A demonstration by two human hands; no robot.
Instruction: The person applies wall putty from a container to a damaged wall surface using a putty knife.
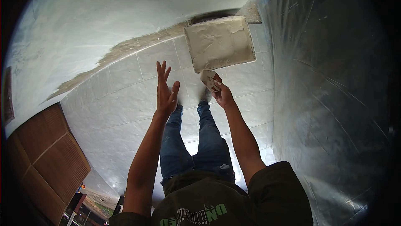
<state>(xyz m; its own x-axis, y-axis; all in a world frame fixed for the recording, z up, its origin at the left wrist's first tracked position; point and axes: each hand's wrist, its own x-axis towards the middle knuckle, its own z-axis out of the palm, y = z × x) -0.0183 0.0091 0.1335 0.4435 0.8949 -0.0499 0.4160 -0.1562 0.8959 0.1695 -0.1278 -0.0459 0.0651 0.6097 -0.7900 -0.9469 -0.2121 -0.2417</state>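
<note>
"Dark shirt [250,196] nearest my camera, with a pale print on the chest, then blue jeans [175,155] running far toward the feet on a pale tiled floor [125,92]. That's what reaches me at this end of the link."

"And your grips?"

"My left grip [165,94] is empty, raised with the fingers extended and the thumb standing apart from them. My right grip [224,94] is closed around a flat, paste-smeared tool [207,79] (I can't make out its exact kind from so far off), and its fingers carry pale specks."

"Where is that tool, then?"

"Ahead of the right foot, its broad end pointing far and slightly left, just on the near side of a squarish tray [226,66]. I can't tell from my view whether the two touch."

"What's in the tray?"

"Beige paste [221,42], spread nearly to the rim, with ridges on the left. It sits at the far side, close to the foot of a whitish wall [125,12] that has a rough brownish band along its base."

"Anything to either side?"

"Cloudy plastic sheeting [326,79] hangs on the right; a brown slatted panel [54,155] stands at the near left."
</note>
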